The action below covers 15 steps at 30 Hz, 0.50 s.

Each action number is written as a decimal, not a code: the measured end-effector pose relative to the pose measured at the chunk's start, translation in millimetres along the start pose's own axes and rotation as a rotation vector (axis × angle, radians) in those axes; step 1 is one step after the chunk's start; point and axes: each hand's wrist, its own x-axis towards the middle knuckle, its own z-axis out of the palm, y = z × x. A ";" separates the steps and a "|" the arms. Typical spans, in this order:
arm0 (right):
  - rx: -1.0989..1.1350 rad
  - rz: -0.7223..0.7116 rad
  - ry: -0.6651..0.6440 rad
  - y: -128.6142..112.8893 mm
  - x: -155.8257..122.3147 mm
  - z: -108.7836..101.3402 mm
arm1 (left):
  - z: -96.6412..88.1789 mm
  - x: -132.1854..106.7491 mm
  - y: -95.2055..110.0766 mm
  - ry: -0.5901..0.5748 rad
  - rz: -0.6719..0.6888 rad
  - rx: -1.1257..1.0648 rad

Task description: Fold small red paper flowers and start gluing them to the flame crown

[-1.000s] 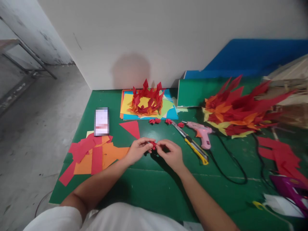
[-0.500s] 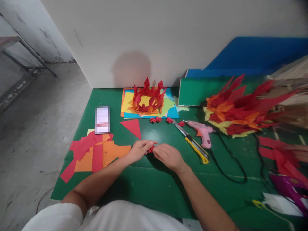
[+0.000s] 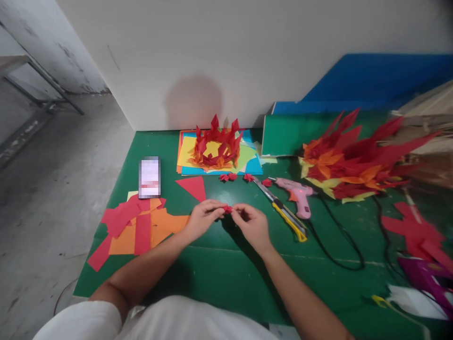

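Between my two hands is a small red folded paper flower (image 3: 228, 209), pinched at both sides above the green table. My left hand (image 3: 206, 217) grips its left edge with thumb and fingers. From the other side, my right hand (image 3: 252, 225) holds it in a thumb-and-finger pinch. Just beyond my left hand lies a red paper triangle (image 3: 194, 187). Several similar red paper pieces, one of them a crumpled bud (image 3: 248, 178), sit in a row farther back. To the right are a yellow-handled box cutter (image 3: 288, 219) and a pink glue gun (image 3: 296, 191).
A red-orange paper crown (image 3: 215, 146) rests on stacked coloured paper (image 3: 185, 151). Red and orange cut paper (image 3: 123, 219) and a phone (image 3: 149, 177) lie left. A bigger flame-like paper piece (image 3: 357, 160) stands right, near a black cord (image 3: 336, 262) and red strips (image 3: 412, 231).
Both hands have lifted slightly, and the right fingers have opened out around the paper flower, which now shows more. At the far right, another person's hand has left the red strips.
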 end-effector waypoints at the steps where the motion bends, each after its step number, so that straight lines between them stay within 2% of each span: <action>1: -0.017 -0.006 0.014 0.1 -0.1 -0.1 | 0.0 0.2 -0.7 0.001 -0.016 -0.012; 4: -0.036 -0.023 0.020 0.8 -0.5 0.3 | 0.1 0.3 -2.5 0.017 -0.010 -0.021; 10: 0.094 0.009 -0.066 9.9 0.5 1.8 | 0.7 -1.6 -2.6 0.056 0.102 0.074; 15: 0.002 -0.101 0.008 6.4 -1.5 5.0 | 0.9 -4.9 -1.1 0.072 0.146 0.172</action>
